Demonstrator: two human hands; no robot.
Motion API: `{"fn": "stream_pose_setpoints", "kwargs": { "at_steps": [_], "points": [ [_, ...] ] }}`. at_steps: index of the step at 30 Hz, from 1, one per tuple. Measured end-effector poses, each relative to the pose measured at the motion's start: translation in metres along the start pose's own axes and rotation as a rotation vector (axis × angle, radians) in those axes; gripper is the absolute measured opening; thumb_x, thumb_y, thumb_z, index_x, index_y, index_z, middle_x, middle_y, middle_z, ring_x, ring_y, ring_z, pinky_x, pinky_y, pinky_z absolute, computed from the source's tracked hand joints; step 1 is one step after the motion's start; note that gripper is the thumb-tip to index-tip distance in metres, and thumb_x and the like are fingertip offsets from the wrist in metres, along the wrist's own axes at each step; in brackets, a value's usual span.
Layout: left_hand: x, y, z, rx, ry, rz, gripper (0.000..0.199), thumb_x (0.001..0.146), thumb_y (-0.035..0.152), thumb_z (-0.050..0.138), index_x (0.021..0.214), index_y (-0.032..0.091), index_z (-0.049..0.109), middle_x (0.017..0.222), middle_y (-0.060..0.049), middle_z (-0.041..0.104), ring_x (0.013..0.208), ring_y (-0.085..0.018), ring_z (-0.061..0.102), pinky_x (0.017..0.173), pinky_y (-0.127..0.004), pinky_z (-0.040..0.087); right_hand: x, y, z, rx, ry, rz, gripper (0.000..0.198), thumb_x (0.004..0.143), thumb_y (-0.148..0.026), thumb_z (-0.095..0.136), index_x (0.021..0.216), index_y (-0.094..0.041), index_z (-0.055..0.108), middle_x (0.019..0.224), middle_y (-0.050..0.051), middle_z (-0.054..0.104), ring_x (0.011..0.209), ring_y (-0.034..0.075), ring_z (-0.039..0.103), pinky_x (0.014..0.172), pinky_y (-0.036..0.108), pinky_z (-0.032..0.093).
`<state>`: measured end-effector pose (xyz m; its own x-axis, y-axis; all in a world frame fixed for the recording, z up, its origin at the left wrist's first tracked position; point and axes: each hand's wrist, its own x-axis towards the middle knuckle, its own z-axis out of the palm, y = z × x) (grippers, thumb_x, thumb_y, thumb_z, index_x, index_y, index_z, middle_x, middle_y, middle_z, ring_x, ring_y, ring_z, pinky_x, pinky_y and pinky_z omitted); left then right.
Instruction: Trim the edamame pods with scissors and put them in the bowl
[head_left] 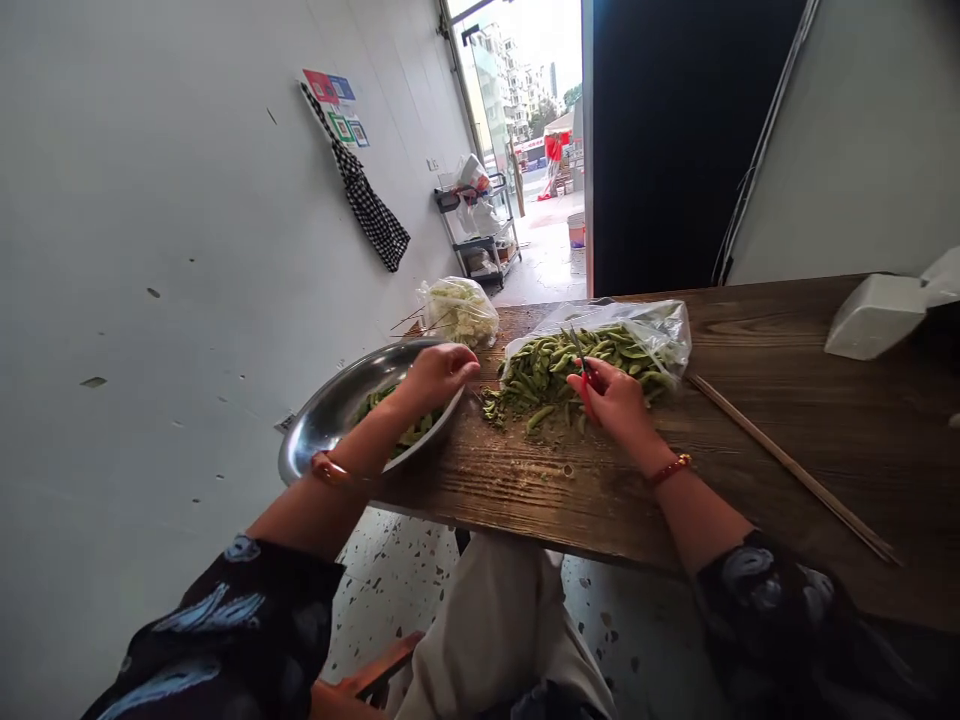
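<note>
My right hand (pixel 616 402) is closed around red-handled scissors (pixel 588 392), their blades pointing up and away. Just behind it, green edamame pods (pixel 547 362) lie heaped at the mouth of a clear plastic bag (pixel 660 325). Over the right rim of a large steel bowl (pixel 322 425) is my left hand (pixel 441 374), its fingers curled together; whether a pod is in them I cannot make out. More pods (pixel 411 432) lie inside the bowl, partly covered by my left forearm. Small trimmings (pixel 495 408) are scattered on the table between the two.
The dark wooden table (pixel 510 500) carries a bag of pale vegetables (pixel 459 310) at the back left. Long wooden sticks (pixel 787 462) lie to the right, and a white tissue pack (pixel 874 315) sits farther right. A white wall (pixel 187 300) stands close on the left.
</note>
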<state>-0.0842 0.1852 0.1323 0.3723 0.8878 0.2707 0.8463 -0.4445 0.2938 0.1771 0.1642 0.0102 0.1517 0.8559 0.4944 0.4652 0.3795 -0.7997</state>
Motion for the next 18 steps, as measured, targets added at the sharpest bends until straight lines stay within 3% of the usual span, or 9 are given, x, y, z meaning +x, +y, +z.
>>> {"fn": "stream_pose_setpoints", "kwargs": {
  "at_steps": [3,8,11,14,18],
  "points": [
    [0.005,0.027,0.049,0.015,-0.143,0.116,0.013,0.075,0.028,0.06,0.073,0.019,0.069,0.076,-0.005,0.062,0.067,-0.015,0.054,0.067,-0.027,0.04,0.001,-0.001,-0.001,-0.016,0.002,-0.006,0.048,0.081,-0.054,0.055,0.106,-0.015,0.068,0.066,0.003,0.064,0.057,0.015,0.052,0.056,0.026,0.039],
    [0.008,0.045,0.112,0.173,-0.296,0.08,0.016,0.08,0.028,0.055,0.08,0.019,0.068,0.088,-0.01,0.061,0.077,-0.021,0.06,0.071,-0.03,0.043,0.0,-0.004,0.0,-0.034,-0.031,-0.016,0.048,0.081,-0.053,0.056,0.108,-0.015,0.068,0.067,0.002,0.063,0.057,0.015,0.051,0.058,0.026,0.041],
    [0.011,0.041,0.13,0.224,-0.305,0.024,0.018,0.081,0.024,0.051,0.087,0.018,0.067,0.09,-0.01,0.061,0.081,-0.021,0.06,0.072,-0.03,0.043,0.0,-0.005,0.001,-0.034,-0.033,-0.012,0.046,0.08,-0.051,0.057,0.106,-0.015,0.068,0.066,0.002,0.063,0.058,0.015,0.053,0.06,0.027,0.042],
    [0.015,0.033,0.137,0.119,-0.268,0.031,0.015,0.078,0.021,0.053,0.084,0.018,0.067,0.084,-0.008,0.061,0.079,-0.019,0.058,0.07,-0.027,0.041,0.001,-0.004,0.002,-0.035,-0.01,-0.013,0.045,0.08,-0.049,0.059,0.107,-0.015,0.068,0.068,0.002,0.064,0.059,0.016,0.054,0.062,0.027,0.043],
    [0.024,0.028,0.133,-0.427,-0.176,-0.031,0.013,0.07,0.026,0.064,0.074,0.014,0.066,0.067,-0.001,0.056,0.062,-0.012,0.049,0.059,-0.024,0.036,0.003,-0.005,0.001,-0.02,0.013,-0.003,0.045,0.08,-0.049,0.06,0.109,-0.015,0.067,0.073,0.003,0.067,0.063,0.016,0.057,0.063,0.027,0.045]
  ]
}}
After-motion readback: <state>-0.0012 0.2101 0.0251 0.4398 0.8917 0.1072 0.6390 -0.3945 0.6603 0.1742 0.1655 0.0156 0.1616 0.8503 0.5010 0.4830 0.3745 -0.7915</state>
